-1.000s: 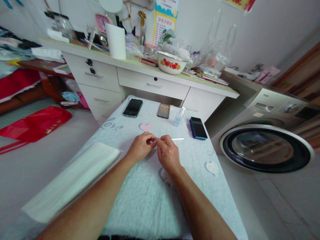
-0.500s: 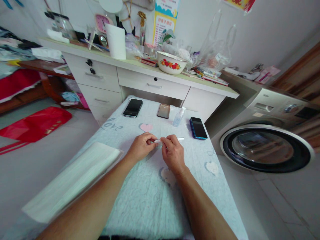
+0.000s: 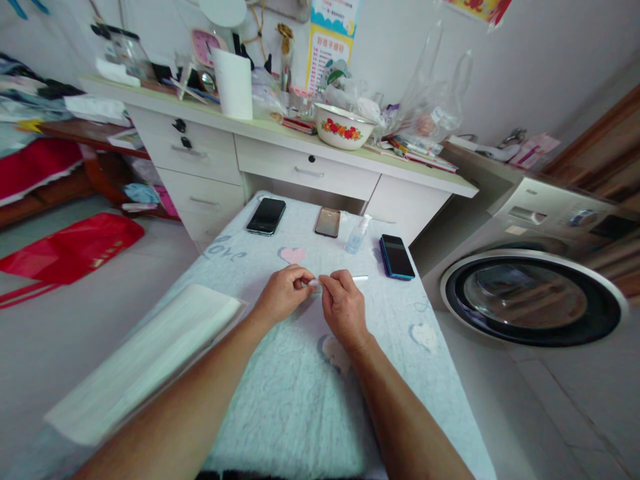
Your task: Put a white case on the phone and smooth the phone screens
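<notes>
My left hand is closed, its thumb and finger pinching a small white piece whose kind I cannot make out. My right hand is closed too, its fingertips meeting the same white piece from the right. Past the right knuckles shows the end of a thin white stick-like thing; whether it is held or lies on the cloth I cannot tell. Beyond the hands are a clear spray bottle, a brown phone case, a black phone and a blue-edged phone.
A pale patterned cloth covers the table. A folded white sheet lies along its left side. Behind is a cabinet bearing a flowered bowl and a paper roll. At right stands a washing machine.
My right hand has shifted very slightly to the left, fingertips still at the white piece. The left hand keeps its place, and the things on the table have not moved.
</notes>
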Demonstrator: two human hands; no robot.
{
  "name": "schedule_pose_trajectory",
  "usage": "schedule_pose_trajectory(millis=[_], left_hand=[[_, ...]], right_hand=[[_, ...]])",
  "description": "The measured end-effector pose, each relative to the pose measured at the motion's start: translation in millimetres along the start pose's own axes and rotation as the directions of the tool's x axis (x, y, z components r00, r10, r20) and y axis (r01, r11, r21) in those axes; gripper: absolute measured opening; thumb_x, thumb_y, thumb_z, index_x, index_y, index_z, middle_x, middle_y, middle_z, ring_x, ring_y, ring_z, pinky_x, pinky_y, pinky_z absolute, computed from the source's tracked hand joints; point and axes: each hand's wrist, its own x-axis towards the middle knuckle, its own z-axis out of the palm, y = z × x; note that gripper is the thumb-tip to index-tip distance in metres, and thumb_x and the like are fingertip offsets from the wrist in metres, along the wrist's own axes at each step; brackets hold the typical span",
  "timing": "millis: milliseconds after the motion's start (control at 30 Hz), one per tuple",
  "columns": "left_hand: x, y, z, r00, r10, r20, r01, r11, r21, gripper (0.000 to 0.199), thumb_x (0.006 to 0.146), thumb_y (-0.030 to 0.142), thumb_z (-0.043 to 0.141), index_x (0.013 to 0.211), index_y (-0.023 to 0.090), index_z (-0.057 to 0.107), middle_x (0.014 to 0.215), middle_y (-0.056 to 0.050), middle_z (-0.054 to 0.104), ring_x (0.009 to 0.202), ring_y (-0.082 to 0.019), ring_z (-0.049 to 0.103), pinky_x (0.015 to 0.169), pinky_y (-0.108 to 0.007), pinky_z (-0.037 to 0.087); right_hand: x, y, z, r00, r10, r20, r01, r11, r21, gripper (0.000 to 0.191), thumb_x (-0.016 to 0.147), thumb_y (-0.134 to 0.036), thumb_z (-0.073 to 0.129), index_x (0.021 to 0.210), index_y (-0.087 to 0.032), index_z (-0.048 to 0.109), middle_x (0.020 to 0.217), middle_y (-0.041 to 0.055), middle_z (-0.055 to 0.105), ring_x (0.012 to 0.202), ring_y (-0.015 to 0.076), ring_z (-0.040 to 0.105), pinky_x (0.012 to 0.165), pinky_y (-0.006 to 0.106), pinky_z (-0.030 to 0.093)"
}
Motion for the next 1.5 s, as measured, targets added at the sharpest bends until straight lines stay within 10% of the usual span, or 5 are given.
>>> schedule_pose_trajectory(millis=[1500], left_hand=[[0.6,7.1,-2.3,1.000,0.003,0.012,-0.003,1.000,0.010,0.005,0.071,0.020,0.059,0.073,0.018,0.064,0.069,0.002,0.055,0.061,-0.010,0.049,0.059,-0.022,0.040]], right_hand=[[0.5,-8.5,3.5,0.999,-0.001,0.051,0.000,1.000,0.019,0.028,0.088,-0.016,0.042,0.104,-0.024,0.064,0.091,0.0036,0.055,0.075,0.0129,0.053,0.068,0.021,0.045]])
